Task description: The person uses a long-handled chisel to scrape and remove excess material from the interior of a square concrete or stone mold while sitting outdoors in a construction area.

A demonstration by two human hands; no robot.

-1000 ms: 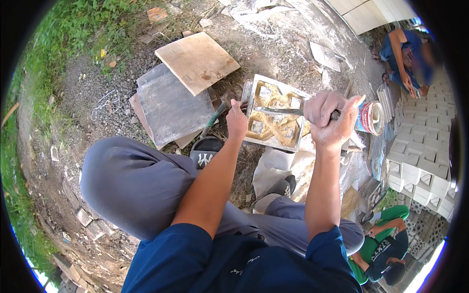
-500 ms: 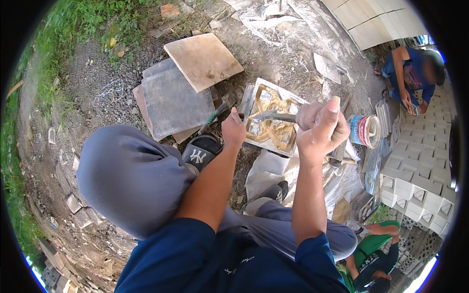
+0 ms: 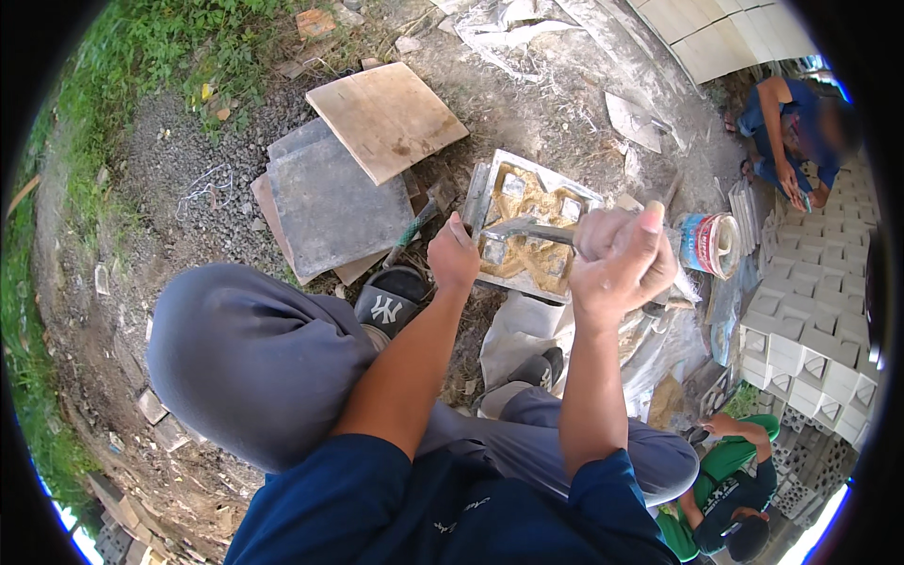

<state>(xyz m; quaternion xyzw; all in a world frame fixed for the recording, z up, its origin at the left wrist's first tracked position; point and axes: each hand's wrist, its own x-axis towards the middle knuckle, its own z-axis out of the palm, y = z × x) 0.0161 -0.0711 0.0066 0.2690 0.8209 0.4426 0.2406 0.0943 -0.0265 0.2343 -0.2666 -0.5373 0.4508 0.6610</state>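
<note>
My right hand (image 3: 621, 254) is closed around the handle of a trowel (image 3: 509, 228), thumb pointing up. The trowel's metal blade hangs over a square mould (image 3: 492, 188) with a pale rim. Yellowish sandy mix (image 3: 539, 196) lies in the mould around several grey raised blocks. At the mould's near left edge, my left hand (image 3: 454, 256) is closed on its side, though the fingertips are hidden. Beside that hand, a tool with a green handle (image 3: 411, 232) lies on the ground.
Flat boards (image 3: 339, 202) are stacked on the left. A round tub (image 3: 708, 245) stands right of the mould, on the side of a white sheet (image 3: 516, 334). Stacked pale blocks (image 3: 805, 282) line the far right. Two people, one in blue (image 3: 796, 141) and one in green (image 3: 720, 485), crouch there.
The trowel blade has shifted slightly over the mix and is tilted a little differently. My right hand has dipped slightly; the left stays at the mould's edge. The view has shifted a little.
</note>
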